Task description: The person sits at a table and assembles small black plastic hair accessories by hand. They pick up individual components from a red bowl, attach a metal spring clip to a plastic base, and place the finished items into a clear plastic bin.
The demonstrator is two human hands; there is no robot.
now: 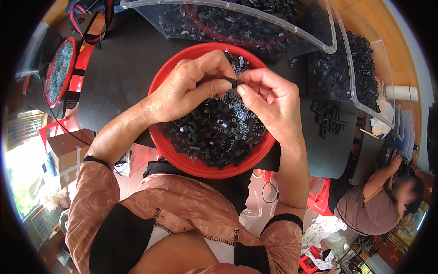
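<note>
Over a red basin, both hands meet at a small black plastic part. My left hand pinches it between thumb and forefinger. At the part's right end, my right hand is closed with thumb and fingertips together; anything tiny between them is hidden. Below the hands, the basin holds many loose black plastic pieces, some with round holes. Small silvery coil springs lie among them, mostly toward the right and the far side.
Clear plastic bins of black parts stand on the dark table at the back and right. A pile of black pieces lies right of the basin. Far left is a red bowl of springs. Another person sits at lower right.
</note>
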